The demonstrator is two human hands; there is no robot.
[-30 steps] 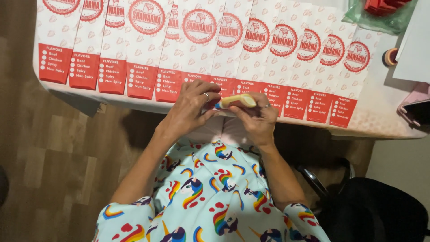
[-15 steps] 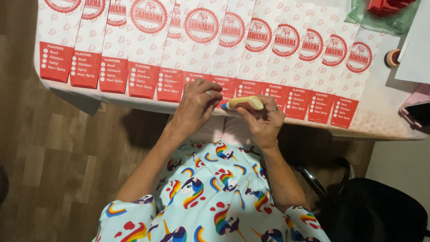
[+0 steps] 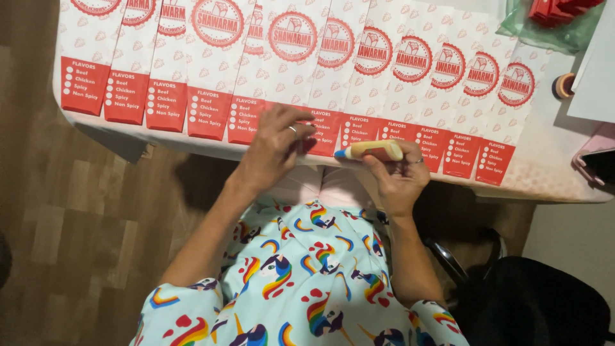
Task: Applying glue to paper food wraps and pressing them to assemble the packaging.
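Observation:
A row of several overlapping white paper bags (image 3: 301,70) with red round emblems and red bottom strips lies across the table (image 3: 551,176). My right hand (image 3: 400,176) grips a yellow glue stick (image 3: 371,150) lying sideways at the table's near edge, its blue tip pointing left. My left hand (image 3: 275,147) rests its fingers on the red bottom strip of a middle bag, just left of the glue stick's tip, holding nothing.
A green plastic bag with red items (image 3: 551,19) sits at the far right corner. A roll of tape (image 3: 564,85) and a white sheet (image 3: 599,70) lie at the right. A black chair (image 3: 538,301) stands lower right. Wooden floor (image 3: 64,224) at left.
My left hand has come off the glue stick and moved left onto the bag's red strip. The right hand keeps the glue stick, now turned flat.

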